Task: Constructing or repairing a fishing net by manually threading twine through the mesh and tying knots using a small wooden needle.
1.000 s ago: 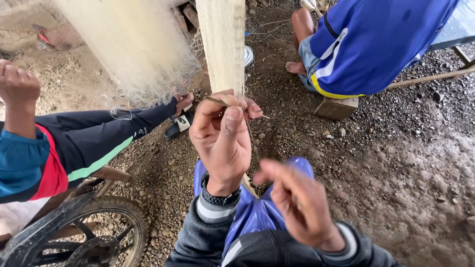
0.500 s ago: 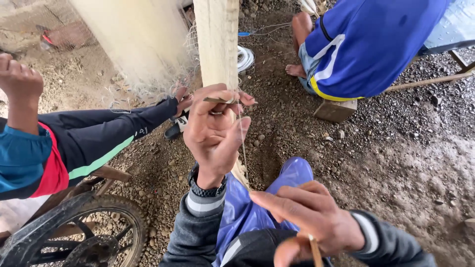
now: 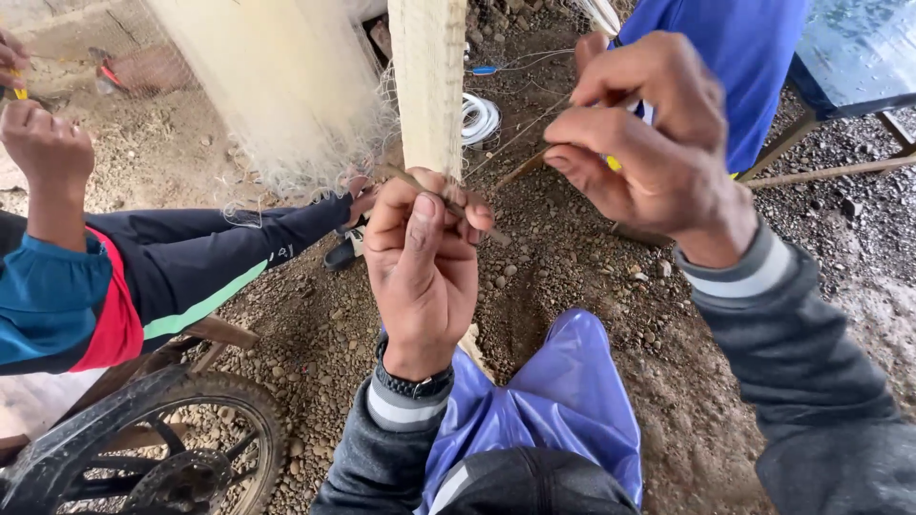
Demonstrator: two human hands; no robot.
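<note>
Net strip point(image 3: 427, 86) — pale mesh hanging upright at centre, its lower edge pinched with a thin stick point(image 3: 448, 202) in the left hand point(image 3: 420, 262), fingers pressed together. Right hand point(image 3: 649, 143), raised to the right, fingers closed on a taut line point(image 3: 515, 138) and a yellow-tipped needle. Step judged: knot being drawn tight — next calls for steady tension. Around: gravel floor point(image 3: 592, 277), wheel point(image 3: 181, 448), another person's arm point(image 3: 57, 172).

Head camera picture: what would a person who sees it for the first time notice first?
First, the two hands in the middle: the left hand pinches a thin stick against the hanging strip of pale net, and the right hand, raised at upper right, pulls a fine thread tight. Next, a co-worker's arm in a blue and red sleeve at left, above a wheel at lower left.
</note>
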